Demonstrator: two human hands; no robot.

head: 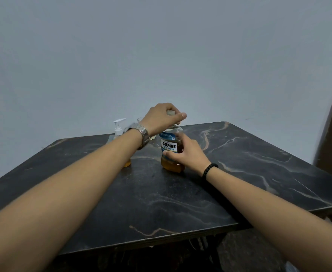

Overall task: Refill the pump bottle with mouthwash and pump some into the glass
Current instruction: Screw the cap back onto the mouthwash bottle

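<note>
Gripped by both hands, bottle reads "LISTERINE COOL MINT".

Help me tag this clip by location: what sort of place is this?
Probably a plain room at home: a dark marble-patterned table against a bare wall, holding only a mouthwash bottle and pump bottle.

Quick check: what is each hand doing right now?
Left hand: closed on the cap of the Listerine bottle.
Right hand: closed around the Listerine bottle's body.
</note>
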